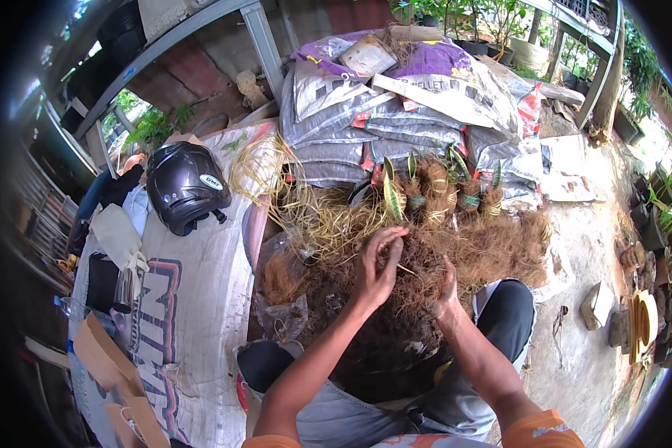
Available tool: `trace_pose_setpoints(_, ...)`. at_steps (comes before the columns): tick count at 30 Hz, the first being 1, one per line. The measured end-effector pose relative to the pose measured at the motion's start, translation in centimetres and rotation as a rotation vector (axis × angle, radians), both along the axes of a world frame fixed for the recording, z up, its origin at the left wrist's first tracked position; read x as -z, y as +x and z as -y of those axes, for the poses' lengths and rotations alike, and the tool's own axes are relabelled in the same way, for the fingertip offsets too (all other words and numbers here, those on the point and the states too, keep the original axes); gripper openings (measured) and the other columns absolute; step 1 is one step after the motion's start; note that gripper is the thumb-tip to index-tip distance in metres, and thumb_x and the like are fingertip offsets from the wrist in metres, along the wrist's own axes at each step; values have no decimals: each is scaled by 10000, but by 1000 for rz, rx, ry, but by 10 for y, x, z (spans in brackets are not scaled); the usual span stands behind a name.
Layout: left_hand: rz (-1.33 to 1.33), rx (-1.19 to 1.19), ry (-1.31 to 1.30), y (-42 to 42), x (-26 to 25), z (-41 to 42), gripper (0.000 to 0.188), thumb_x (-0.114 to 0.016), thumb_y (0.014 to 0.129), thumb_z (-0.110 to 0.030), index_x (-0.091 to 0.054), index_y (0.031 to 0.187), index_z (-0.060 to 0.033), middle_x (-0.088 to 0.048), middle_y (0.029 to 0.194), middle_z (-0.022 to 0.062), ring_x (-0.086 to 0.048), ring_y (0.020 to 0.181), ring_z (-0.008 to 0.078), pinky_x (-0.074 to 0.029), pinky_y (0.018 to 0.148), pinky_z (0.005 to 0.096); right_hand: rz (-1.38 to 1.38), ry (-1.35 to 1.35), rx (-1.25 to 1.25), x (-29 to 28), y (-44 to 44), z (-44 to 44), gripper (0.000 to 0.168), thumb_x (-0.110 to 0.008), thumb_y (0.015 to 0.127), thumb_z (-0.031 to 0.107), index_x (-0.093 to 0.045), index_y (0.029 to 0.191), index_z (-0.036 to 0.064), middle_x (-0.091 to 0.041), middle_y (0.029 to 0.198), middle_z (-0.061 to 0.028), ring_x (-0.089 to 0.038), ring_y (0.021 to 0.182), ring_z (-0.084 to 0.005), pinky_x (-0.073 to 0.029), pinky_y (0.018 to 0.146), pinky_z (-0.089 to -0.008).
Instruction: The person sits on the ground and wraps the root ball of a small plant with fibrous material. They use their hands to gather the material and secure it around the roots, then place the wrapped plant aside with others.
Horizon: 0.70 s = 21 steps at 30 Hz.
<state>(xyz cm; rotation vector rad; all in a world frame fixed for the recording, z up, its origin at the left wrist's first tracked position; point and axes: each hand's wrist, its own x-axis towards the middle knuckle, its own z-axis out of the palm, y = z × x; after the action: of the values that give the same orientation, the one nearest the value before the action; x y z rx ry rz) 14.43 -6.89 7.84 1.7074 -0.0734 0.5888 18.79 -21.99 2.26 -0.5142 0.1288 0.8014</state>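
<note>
My left hand (378,269) is at the left of a dark clump of fibre and roots (420,271), its fingers curved and the thumb apart. My right hand (447,285) lies along the clump's right side; its fingers are seen edge-on, so I cannot tell whether it grips. A thin pale stalk (410,271) pokes out between the hands. Loose brown coconut fibre (493,246) spreads on the right. Just beyond stand several fibre-wrapped bundles (438,190) tied with string, some with snake plant leaves (392,199). Yellow raffia strands (336,218) lie on the left.
Stacked grey and white sacks (409,123) stand behind the bundles. On the left, a black motorcycle helmet (187,185), cardboard (103,353) and a steel tumbler (123,291) rest on a sack-covered surface (207,313). A stone block (597,305) and potted plants (658,224) are at right.
</note>
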Motion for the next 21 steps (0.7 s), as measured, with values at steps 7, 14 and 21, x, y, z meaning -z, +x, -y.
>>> trace_pose_setpoints(7,-74,-120,-24,4,19,-19,378,-495,966,-344,-521,1205,-53,-548,1210,136,-521,1118,211,-397,974,377,15,26,-41,22,8,5,611,-356,910,545,-417,1381,161,-500,1341,-93,-506,1189,-299,-438,949,-494)
trace_pose_setpoints(14,-466,199,-575,9,75,-42,508,-517,958,-353,-431,1333,-21,-489,1311,128,-473,1196,211,-360,1020,346,-108,156,-63,1,-2,5,641,-393,888,566,-424,1380,156,-480,1360,-106,-483,1209,-330,-393,976,-586)
trace_pose_setpoints(21,-485,359,-477,14,75,-63,314,-579,936,-322,-632,1080,-49,-588,841,-16,-535,761,72,-455,666,251,-61,350,-2,-13,1,9,532,-365,946,408,-494,1302,35,-534,1288,-187,-545,1130,-370,-431,974,-548)
